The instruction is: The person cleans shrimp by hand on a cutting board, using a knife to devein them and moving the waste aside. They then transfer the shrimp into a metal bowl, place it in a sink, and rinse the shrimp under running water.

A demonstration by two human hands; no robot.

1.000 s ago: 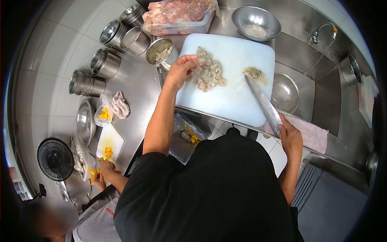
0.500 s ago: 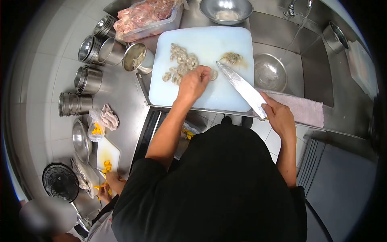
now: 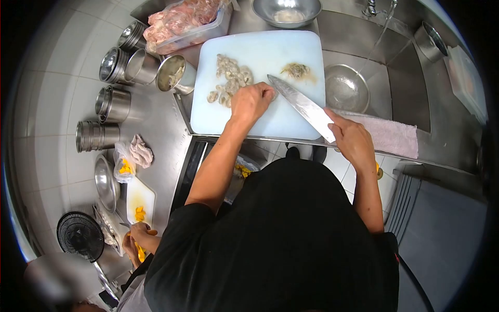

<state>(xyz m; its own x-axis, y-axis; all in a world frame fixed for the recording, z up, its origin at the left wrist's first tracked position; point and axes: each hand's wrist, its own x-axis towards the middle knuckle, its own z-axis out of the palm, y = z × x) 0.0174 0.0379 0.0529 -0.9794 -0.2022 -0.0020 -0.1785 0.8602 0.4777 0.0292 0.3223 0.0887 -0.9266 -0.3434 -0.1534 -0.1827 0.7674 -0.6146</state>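
On a white cutting board (image 3: 283, 126) beside a stainless-steel sink (image 3: 382, 93), a left hand (image 3: 253, 101) curls its fingers together at a single shrimp (image 3: 274, 95), mostly covered, so whether they pinch it cannot be told. The right hand (image 3: 353, 139) wraps its fingers around the grip end of a broad-bladed knife (image 3: 301, 104), its tip just beyond the left fingertips. Left of and beyond those fingertips lie peeled shrimp (image 3: 236, 78); to their right, dark scraps (image 3: 295, 70). Past the right fingers, water runs from a faucet (image 3: 370, 9) over the sink; a pink towel (image 3: 392, 135) lies just beside them. Well left of both hands, steel pots (image 3: 106, 136) line a counter (image 3: 166, 119) against tiled walls (image 3: 52, 104).
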